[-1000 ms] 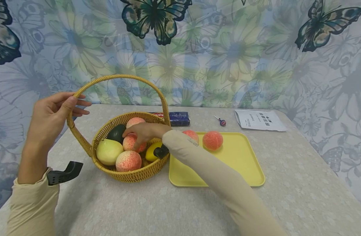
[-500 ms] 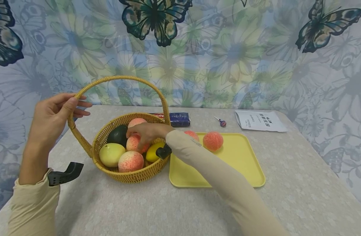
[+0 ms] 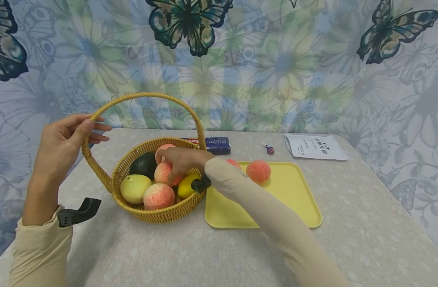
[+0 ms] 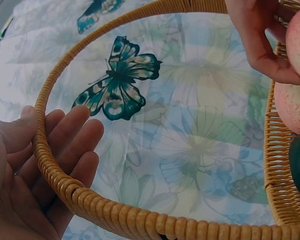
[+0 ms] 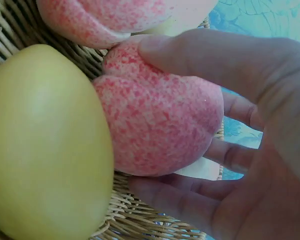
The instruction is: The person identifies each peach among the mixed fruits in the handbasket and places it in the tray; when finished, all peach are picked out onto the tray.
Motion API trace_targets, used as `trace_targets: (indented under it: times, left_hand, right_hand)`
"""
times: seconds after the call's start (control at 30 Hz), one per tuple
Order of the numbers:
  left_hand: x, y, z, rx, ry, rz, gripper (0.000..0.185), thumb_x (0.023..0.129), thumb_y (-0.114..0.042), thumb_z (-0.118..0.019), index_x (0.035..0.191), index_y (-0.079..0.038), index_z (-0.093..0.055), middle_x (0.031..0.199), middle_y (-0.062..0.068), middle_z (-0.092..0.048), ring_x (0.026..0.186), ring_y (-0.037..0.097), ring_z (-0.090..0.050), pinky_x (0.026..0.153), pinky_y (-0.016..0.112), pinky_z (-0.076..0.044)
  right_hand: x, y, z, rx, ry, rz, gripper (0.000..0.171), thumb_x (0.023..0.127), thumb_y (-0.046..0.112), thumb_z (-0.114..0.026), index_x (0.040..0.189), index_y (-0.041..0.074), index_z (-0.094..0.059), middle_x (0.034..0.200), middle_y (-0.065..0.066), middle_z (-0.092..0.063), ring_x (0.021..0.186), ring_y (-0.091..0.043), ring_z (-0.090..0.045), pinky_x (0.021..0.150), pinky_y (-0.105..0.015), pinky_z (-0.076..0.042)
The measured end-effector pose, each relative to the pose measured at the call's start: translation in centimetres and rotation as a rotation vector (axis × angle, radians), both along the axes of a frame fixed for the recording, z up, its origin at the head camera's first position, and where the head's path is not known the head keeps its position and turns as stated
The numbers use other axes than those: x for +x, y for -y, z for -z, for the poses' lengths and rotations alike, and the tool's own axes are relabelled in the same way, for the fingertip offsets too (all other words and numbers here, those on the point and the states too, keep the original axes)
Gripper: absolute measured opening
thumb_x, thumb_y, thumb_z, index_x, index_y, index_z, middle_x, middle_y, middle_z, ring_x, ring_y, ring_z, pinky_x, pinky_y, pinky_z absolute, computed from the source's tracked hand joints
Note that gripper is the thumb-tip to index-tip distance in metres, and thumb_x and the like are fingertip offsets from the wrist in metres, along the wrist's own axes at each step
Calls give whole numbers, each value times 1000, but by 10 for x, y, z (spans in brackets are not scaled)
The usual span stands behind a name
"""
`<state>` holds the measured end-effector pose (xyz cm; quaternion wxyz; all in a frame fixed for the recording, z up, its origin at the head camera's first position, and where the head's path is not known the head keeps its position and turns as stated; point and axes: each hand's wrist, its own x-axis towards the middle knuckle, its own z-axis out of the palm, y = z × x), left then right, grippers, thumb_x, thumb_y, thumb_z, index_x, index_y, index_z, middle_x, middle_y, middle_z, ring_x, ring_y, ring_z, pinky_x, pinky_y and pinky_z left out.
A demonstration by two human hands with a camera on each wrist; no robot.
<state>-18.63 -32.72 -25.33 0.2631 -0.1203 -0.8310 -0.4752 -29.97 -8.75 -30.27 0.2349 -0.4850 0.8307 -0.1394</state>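
Left hand [image 3: 63, 145] grasps the handle [image 3: 140, 97] of the wicker basket [image 3: 158, 213] at its left side, thumb in front and fingers behind. Right hand [image 3: 179, 159] reaches in from the right and curls round a peach [image 3: 163, 173] at the basket's centre, lemon [image 3: 186, 185] just beside it; yellow tray [image 3: 294, 211] lies right of the basket on the table [image 3: 348, 239]

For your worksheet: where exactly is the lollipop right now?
In the head view the lollipop lies on the table beyond the yellow tray's far edge, between the dark blue packet and the white paper sheet.
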Motion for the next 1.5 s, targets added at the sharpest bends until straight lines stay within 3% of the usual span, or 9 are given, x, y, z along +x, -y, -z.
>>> trace_targets:
  times: [0.2, 0.33, 0.57, 0.9, 1.03, 1.2, 1.3, 1.5]
  left_hand:
    - [0, 1, 0, -5, -3, -14, 30, 99, -18, -51, 121, -2, -63, 95, -13, -71, 76, 4, -69, 62, 13, -50]
    - [0, 2, 0, -2, -2, -15, 28, 99, -17, -51, 121, -3, -64, 95, -13, -71, 76, 3, -69, 64, 12, -50]
    - [1, 1, 0, -11, -2, -14, 30, 100, -19, -51, 121, -3, -63, 95, -12, -71, 76, 3, -69, 61, 14, -50]
    - [3, 1, 1, -30, -6, -22, 30, 100, -20, -51, 122, -3, -63, 95, -13, -70, 76, 2, -68, 56, 16, -48]
    - [4, 0, 1, -24, -10, -20, 30, 100, -19, -51, 121, -3, -64, 95, -13, -71, 76, 3, -68, 56, 16, -48]
    - [4, 0, 2, -18, -16, -17, 30, 100, -18, -51, 122, -2, -63, 95, -13, -71, 76, 3, -69, 57, 15, -49]
    - [3, 0, 2, -19, -19, -17, 30, 100, -18, -51, 122, -2, -63, 95, -14, -71, 76, 2, -69, 58, 15, -49]
    - [2, -1, 3, -7, -27, -14, 28, 100, -17, -51, 120, -3, -64, 94, -14, -71, 75, 3, -69, 60, 13, -49]
  right_hand:
    - [2, -7, -3, -27, 25, 52, 67, 81, 19, -75, 139, 15, -42, 136, -7, -40, 113, -16, -44, 87, -21, -42]
    - [3, -13, -6, -36, 30, 69, 68, 81, 22, -75, 141, 19, -43, 132, -7, -39, 112, -16, -42, 86, -24, -43]
    - [6, -19, -6, -88, 47, 71, 57, 81, 20, -73, 132, 24, -48, 126, -6, -35, 107, -18, -45, 84, -27, -44]
    - [9, -29, -2, -233, 45, 9, 62, 80, 21, -75, 131, 11, -43, 122, -3, -52, 102, -12, -55, 82, -20, -48]
    - [13, -38, 3, -270, 39, 18, 71, 80, 23, -75, 139, 8, -38, 128, -5, -50, 105, -12, -55, 83, -20, -48]
    - [15, -49, 6, -267, -30, 22, 78, 82, 30, -73, 147, 14, -33, 140, -5, -41, 115, -14, -47, 87, -25, -46]
    - [17, -54, 6, -272, -61, 22, 74, 82, 35, -72, 145, 18, -38, 139, -5, -40, 117, -16, -43, 87, -28, -46]
    - [19, -65, 4, -324, -11, 19, 63, 82, 35, -73, 136, 20, -45, 135, -4, -42, 113, -15, -48, 87, -29, -47]
